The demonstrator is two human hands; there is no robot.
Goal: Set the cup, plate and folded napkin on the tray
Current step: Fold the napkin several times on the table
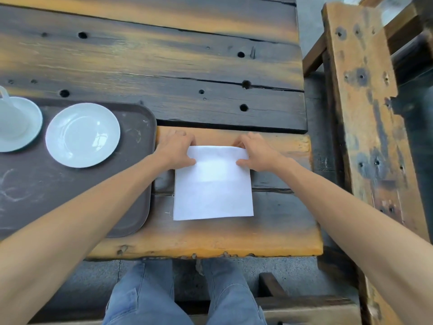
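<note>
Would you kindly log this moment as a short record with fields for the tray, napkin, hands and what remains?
tray: brown tray on the table's left
on tray: plate; cup on a saucer, cut by the frame edge
napkin: white napkin flat on the table, right of the tray
left hand: left hand grips the napkin's far-left corner
right hand: right hand grips its far-right corner
remaining: napkin not yet on tray

White napkin [213, 184], pale plate [82, 134] on dark brown tray [131, 207] (chalky scuffs), orange-and-charcoal table [164, 55].
</note>
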